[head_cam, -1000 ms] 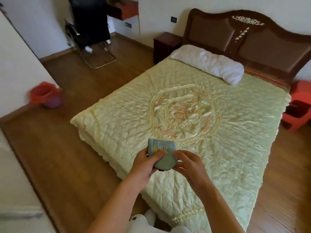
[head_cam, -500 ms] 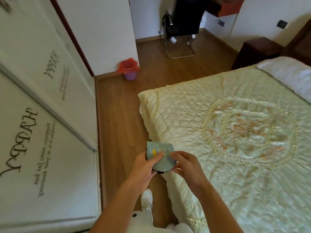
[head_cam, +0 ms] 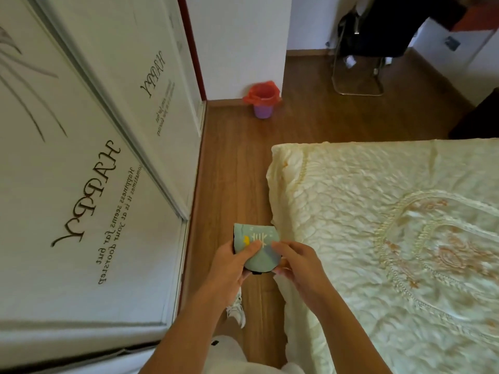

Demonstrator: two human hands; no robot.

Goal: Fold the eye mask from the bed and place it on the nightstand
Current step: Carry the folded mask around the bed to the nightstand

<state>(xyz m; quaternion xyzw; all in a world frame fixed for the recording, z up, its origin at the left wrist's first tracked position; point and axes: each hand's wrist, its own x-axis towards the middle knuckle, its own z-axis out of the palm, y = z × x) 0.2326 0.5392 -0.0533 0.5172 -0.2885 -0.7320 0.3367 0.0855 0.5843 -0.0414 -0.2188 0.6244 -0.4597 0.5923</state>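
— Two hands on the mask (head_cam: 256, 247)?
— Yes, we pinch it folded, left hand (head_cam: 232, 268) and right hand (head_cam: 299, 263) gripping, above the floor (head_cam: 237, 168) beside the bed (head_cam: 378, 211) corner.
— Around us?
— Wardrobe (head_cam: 81, 184) left, bin (head_cam: 262, 99) ahead.

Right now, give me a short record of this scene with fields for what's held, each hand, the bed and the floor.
held item: folded pale green fabric eye mask, pinched between both hands
left hand: thumb on mask front
right hand: fingertips on mask's right edge
bed: cream quilted bedspread, nothing seen on it
floor: purple bin with red bag
nightstand: cannot tell
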